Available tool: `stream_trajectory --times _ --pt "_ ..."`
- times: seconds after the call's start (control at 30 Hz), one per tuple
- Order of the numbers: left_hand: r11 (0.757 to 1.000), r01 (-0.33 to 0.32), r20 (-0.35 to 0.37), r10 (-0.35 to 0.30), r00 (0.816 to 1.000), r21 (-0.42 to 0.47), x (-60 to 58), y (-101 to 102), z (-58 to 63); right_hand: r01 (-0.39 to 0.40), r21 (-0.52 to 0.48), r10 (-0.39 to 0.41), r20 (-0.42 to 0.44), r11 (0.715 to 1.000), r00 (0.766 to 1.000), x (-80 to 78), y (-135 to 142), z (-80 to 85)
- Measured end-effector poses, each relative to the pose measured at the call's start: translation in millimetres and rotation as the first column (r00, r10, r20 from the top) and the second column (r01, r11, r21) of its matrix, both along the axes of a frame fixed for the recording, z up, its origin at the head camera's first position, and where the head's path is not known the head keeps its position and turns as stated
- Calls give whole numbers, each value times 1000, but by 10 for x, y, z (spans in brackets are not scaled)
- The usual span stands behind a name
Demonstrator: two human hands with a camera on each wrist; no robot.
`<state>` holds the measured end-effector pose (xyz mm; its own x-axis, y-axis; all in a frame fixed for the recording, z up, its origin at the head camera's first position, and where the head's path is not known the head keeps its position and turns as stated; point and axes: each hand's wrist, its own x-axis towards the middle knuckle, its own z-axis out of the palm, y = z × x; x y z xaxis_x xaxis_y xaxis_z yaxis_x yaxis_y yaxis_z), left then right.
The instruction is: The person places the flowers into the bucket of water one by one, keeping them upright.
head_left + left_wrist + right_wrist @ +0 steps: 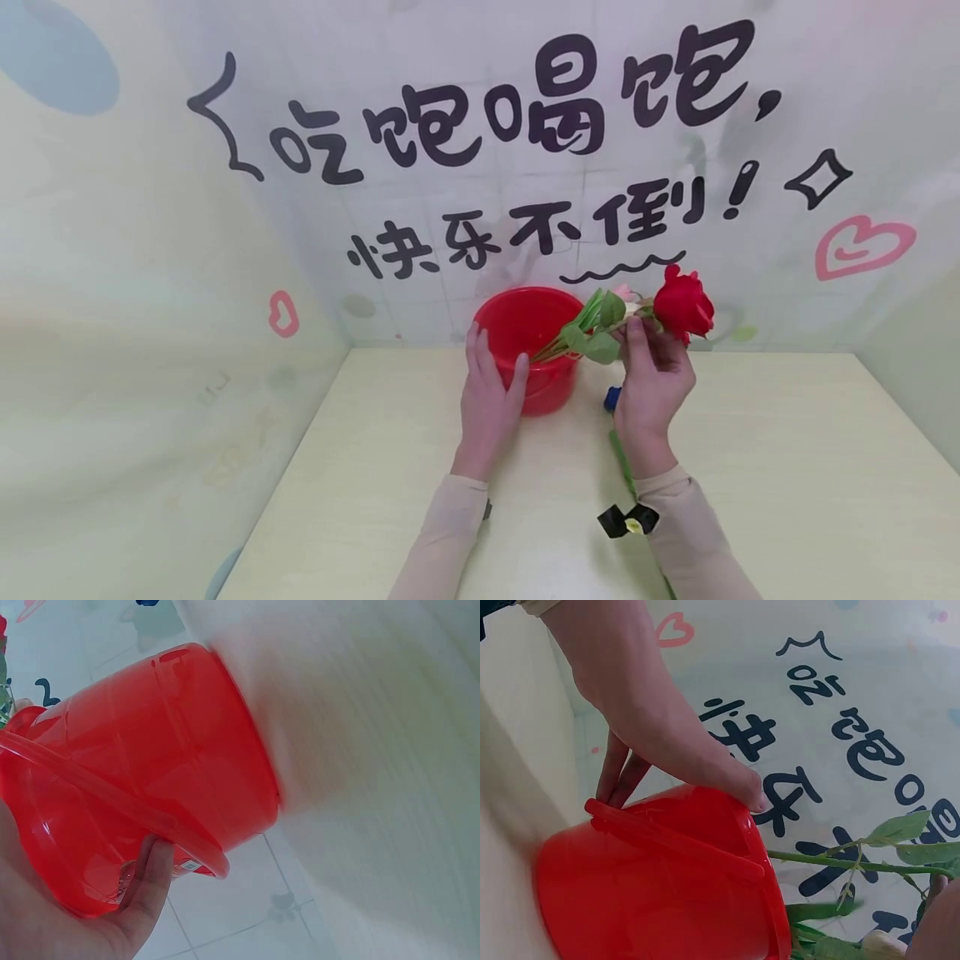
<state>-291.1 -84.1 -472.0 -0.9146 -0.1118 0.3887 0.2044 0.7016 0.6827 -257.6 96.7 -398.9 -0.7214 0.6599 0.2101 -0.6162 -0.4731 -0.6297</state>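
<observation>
A red bucket (551, 393) stands upright near the back of the table. My left hand (486, 408) grips its left side, thumb at the rim and fingers against the outer wall, beside the bucket's handle (97, 784) in the left wrist view. My right hand (654, 387) pinches the stem of a red rose (682, 304) just below the bloom. The rose leans right over the rim. Several green stems (825, 860) lead into the bucket, their lower ends hidden. A pink bloom (624, 292) shows partly behind the leaves.
A blue flower (612, 399) lies on the table (360, 492), its green stem running under my right forearm. A black piece with a yellow spot (632, 522) sits by my right wrist. Behind the bucket rises a wall sheet (420, 317) with large black lettering.
</observation>
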Motion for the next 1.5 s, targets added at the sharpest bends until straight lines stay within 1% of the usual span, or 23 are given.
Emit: stream_trajectory --times 0.13,0.3,0.47,0.57,0.7,0.9,1.0,1.2,1.37,1.5 --pt "1000 2 -13 -2 1000 -2 -8 0 5 -48 -16 48 48 999 998 -31 8 -26" --pt "1000 -1 -24 1 1000 1 -9 9 2 -120 -43 124 100 992 987 -69 19 -76" --pt "1000 -3 -28 3 1000 0 -11 10 -3 -150 -21 152 142 988 978 -93 15 -142" --pt "1000 0 -32 0 999 -1 -13 10 -3 -156 0 155 154 988 976 -102 13 -165" --pt "1000 6 -33 -5 999 2 -13 13 2 -160 -7 160 153 987 975 -113 9 -175" --pt "1000 1 -18 -1 1000 5 -7 13 1 -165 -14 165 177 986 970 -129 7 -206" --pt "1000 -2 -10 2 1000 5 -4 10 -2 -180 -31 183 179 983 967 -145 14 -232" --pt "1000 -3 -7 3 1000 12 2 9 4 -224 -57 231 204 973 951 -195 52 -290" --pt "1000 -1 -15 1 1000 13 -7 15 18 -263 -72 273 220 962 937 -220 102 -284" --pt "1000 0 -14 0 1000 13 -3 14 15 -300 -89 312 212 950 926 -207 135 -276"
